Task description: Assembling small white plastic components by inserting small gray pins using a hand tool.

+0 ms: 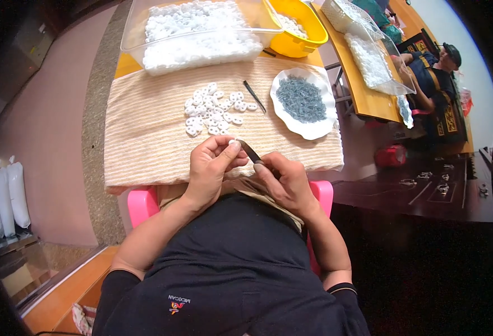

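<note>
My left hand (208, 168) is closed, pinching a small white plastic piece (232, 141) between thumb and fingertips. From the right, my right hand (284, 182) grips a dark, narrow, slightly curved tool (250, 151), whose far end meets the white piece; its exact kind does not show. Just beyond my hands, a loose pile of small white oval pieces with holes (208, 109) lies on a striped cloth (145, 131). Right of the pile lies a thin black stick-like tool (254, 96). A white scalloped plate (315, 133) holds a heap of small grey-blue translucent parts (301, 99).
A clear bin (136, 51) full of white pieces stands at the table's far side, beside a yellow basin (298, 49) with more pieces. At right, another person (434, 73) sits by a second table (376, 107). White sacks (4, 196) stand far left. Pink chair arms (142, 204) flank me.
</note>
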